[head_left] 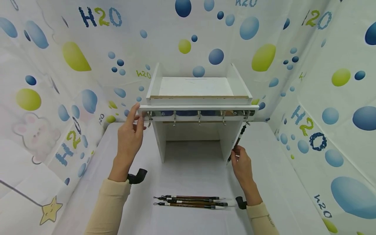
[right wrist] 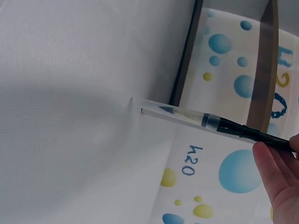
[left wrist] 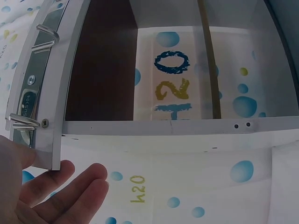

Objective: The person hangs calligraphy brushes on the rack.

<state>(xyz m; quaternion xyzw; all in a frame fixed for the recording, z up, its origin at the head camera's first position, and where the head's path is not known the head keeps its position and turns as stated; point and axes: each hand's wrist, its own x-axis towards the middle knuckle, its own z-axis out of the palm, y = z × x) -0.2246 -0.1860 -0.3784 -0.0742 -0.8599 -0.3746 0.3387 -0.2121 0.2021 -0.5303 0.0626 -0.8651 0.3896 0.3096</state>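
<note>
A white wooden shelf (head_left: pixel 158 143) has a rail (head_left: pixel 185 113) with several metal hooks across its front. My left hand (head_left: pixel 130 138) grips the rail's left end, thumb on the front and index finger by the edge; the other fingers extend past it in the left wrist view. My right hand (head_left: pixel 242 163) pinches a dark calligraphy brush (right wrist: pixel 233 128) by its handle. The brush slants, its upper end right at the rightmost hook (head_left: pixel 247 115) and its pale, dark-tipped bristles in a clear cap pointing down, beside the shelf's right side panel.
Several more calligraphy brushes (head_left: pixel 191 202) lie in a loose bundle on the white tabletop (head_left: pixel 194 176), in front of the shelf. Walls printed with blue and green bubbles (head_left: pixel 215 56) enclose the table at the back and sides.
</note>
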